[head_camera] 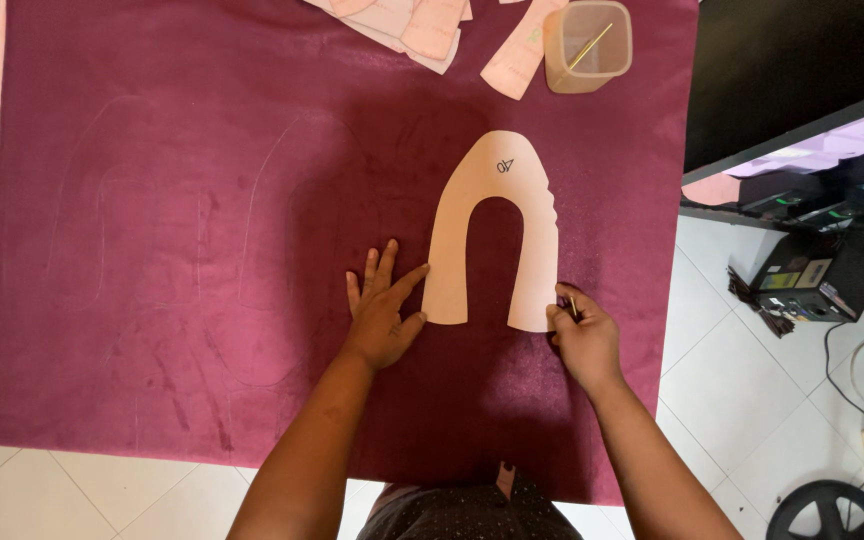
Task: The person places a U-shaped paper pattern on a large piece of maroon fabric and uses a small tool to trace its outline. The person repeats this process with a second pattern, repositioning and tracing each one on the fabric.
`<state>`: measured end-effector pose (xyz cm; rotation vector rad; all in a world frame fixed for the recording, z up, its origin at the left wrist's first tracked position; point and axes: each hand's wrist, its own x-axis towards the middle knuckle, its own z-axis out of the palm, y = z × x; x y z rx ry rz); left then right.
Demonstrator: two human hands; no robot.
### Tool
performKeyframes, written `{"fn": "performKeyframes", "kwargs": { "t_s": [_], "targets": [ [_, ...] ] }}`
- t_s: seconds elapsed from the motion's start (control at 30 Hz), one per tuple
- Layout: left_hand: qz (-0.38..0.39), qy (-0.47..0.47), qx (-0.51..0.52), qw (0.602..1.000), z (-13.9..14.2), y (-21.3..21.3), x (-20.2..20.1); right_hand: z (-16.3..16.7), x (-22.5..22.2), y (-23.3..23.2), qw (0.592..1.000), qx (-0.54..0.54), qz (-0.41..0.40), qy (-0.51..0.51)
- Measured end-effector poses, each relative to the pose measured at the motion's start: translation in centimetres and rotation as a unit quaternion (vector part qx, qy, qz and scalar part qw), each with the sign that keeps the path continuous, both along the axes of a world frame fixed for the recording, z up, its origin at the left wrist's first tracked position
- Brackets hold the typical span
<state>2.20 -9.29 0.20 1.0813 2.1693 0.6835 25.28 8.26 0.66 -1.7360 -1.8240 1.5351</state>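
Note:
A pale pink horseshoe-shaped paper pattern lies flat on a large maroon suede sheet. My left hand rests flat on the sheet, its fingertips against the pattern's left leg. My right hand is closed around a thin pen-like marking tool, its tip at the lower outer edge of the pattern's right leg. Faint traced outlines of the same shape show on the sheet to the left.
Several loose pink paper patterns lie at the top edge, beside a translucent plastic tub holding a thin gold stick. At the right are a dark table, a black box, cables and a power strip on the white tile floor.

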Motion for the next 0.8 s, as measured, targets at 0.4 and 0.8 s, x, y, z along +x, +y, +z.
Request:
{"fn": "performKeyframes", "kwargs": {
  "t_s": [0.4, 0.8],
  "targets": [
    [0.003, -0.013, 0.000, 1.000, 0.28, -0.08, -0.08, -0.14, 0.17, 0.11, 1.000, 0.008, 0.011, -0.012],
    [0.000, -0.010, 0.004, 1.000, 0.28, -0.19, -0.06, 0.05, 0.02, 0.10, 1.000, 0.007, 0.014, -0.015]
  ]
}}
